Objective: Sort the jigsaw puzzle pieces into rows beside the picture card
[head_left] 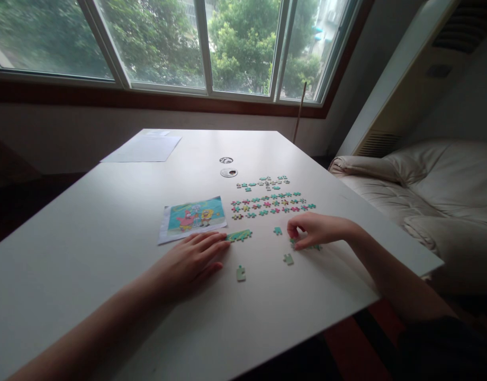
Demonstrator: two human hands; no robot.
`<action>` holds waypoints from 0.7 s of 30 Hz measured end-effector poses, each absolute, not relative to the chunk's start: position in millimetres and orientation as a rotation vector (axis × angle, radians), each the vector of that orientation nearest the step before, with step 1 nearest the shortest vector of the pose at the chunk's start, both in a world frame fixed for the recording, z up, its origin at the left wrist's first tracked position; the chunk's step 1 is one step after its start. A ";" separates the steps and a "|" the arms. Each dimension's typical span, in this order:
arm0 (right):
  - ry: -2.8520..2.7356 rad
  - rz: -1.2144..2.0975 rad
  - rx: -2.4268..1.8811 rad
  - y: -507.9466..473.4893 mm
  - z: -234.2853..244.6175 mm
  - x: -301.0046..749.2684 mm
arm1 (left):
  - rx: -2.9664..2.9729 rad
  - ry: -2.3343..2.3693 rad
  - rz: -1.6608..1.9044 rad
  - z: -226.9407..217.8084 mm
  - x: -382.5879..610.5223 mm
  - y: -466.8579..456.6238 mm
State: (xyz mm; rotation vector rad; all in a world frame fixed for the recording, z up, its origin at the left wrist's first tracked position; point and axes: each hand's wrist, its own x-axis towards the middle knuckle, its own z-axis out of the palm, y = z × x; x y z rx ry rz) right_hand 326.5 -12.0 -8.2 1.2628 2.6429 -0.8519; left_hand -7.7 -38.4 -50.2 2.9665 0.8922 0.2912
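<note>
My left hand (pixel 201 256) lies flat on the table, fingers stretched out. Its fingertips touch the left end of a joined strip of puzzle pieces (pixel 240 235). Over on the right, my right hand (pixel 317 230) is curled, with thumb and forefinger closed on a green puzzle piece (pixel 292 242) at the tabletop. Partly under that hand is another green piece (pixel 317 247). Nearby lie a loose teal piece (pixel 277 230) and a pale green piece (pixel 288 259). A pale corner-like piece (pixel 241 273) rests below the strip.
Several loose puzzle pieces (pixel 267 205) lie in rows beyond my hands, with more (pixel 267 182) behind them. A cartoon picture sheet (pixel 196 216) is beside my left hand. White paper (pixel 144 149) lies at the far left of the white table (pixel 88 227). A sofa (pixel 445 180) stands right.
</note>
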 end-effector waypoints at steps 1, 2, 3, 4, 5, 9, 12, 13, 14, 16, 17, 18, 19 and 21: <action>2.647 -0.851 1.256 -11.8 -8.4 326.3 | 2.966 0.892 0.293 -50.0 -7.8 -38.4; 2.646 -0.852 1.250 -11.5 -8.6 326.2 | 2.964 0.892 0.297 -49.7 -7.8 -38.3; 2.642 -0.852 1.249 -11.3 -8.6 326.4 | 2.963 0.890 0.298 -49.5 -7.8 -38.2; 2.637 -0.851 1.254 -11.1 -8.4 326.8 | 2.962 0.888 0.297 -49.3 -7.8 -38.1; 2.632 -0.850 1.262 -10.9 -8.0 327.4 | 2.960 0.888 0.295 -49.2 -7.7 -38.0; 2.629 -0.864 1.298 -11.3 -4.9 329.6 | 2.949 0.892 0.296 -49.4 -7.2 -37.7; 2.621 -0.871 1.331 -12.3 -4.0 328.1 | 2.944 0.893 0.293 -49.1 -6.9 -38.1; 2.616 -0.865 1.349 -12.6 -4.3 327.1 | 2.943 0.892 0.293 -48.8 -6.8 -38.2; 2.611 -0.854 1.366 -12.8 -4.8 326.1 | 2.942 0.889 0.292 -48.5 -6.7 -38.4; 2.612 -0.832 1.374 -13.1 -5.8 324.7 | 2.943 0.885 0.293 -48.0 -6.7 -38.5; 2.619 -0.825 1.365 -13.0 -6.2 324.6 | 2.943 0.884 0.294 -48.0 -6.7 -38.5; 2.631 -0.820 1.356 -12.8 -6.2 324.9 | 2.942 0.885 0.294 -48.1 -6.8 -38.3; 2.647 -0.818 1.349 -12.5 -6.0 325.4 | 2.941 0.886 0.297 -48.4 -6.9 -38.1; 2.677 -0.852 1.330 -11.8 -4.7 326.0 | 2.940 0.887 0.309 -49.6 -7.2 -37.6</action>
